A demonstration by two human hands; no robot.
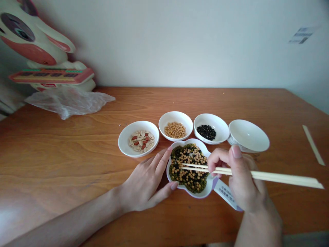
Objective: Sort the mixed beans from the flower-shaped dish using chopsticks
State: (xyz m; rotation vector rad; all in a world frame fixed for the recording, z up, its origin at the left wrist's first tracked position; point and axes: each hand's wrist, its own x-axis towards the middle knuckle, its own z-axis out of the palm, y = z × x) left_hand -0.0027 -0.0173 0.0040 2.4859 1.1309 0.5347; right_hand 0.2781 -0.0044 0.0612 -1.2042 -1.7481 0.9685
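Note:
A flower-shaped white dish (209, 187) full of mixed yellow, green and black beans sits at the table's near middle. My left hand (146, 181) lies flat beside it, fingers spread, touching its left rim. My right hand (238, 175) grips a pair of wooden chopsticks (269, 176), whose tips rest over the beans. Behind the dish stand a bowl of seeds and red pieces (123, 140), a bowl of yellow beans (175, 129), a bowl of black beans (221, 128) and a tilted bowl with nothing in it (248, 135).
A crumpled clear plastic bag (69, 101) and a cartoon-figure object (38, 48) stand at the far left by the wall. A paper chopstick sleeve (313, 144) lies at the right. A printed label (226, 193) sticks out from under the dish.

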